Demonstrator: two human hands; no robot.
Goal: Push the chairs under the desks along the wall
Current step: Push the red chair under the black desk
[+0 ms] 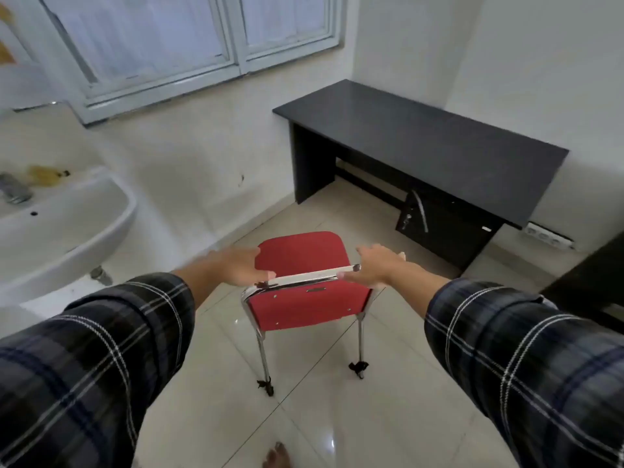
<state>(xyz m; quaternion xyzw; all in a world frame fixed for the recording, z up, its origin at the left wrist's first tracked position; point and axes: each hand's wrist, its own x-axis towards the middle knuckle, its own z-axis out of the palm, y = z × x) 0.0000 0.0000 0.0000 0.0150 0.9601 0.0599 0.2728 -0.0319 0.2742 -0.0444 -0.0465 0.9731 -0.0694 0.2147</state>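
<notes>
Two hands meet the red chair (300, 261) at centre frame: left hand (236, 266) and right hand (376, 266) each curl around its chrome top rail, the dark counter (422, 143) well apart at upper right.

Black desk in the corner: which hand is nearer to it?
Right. The right hand is at the red chair's backrest end on the black desk's side; the left hand is at the far end, toward the sink.
</notes>
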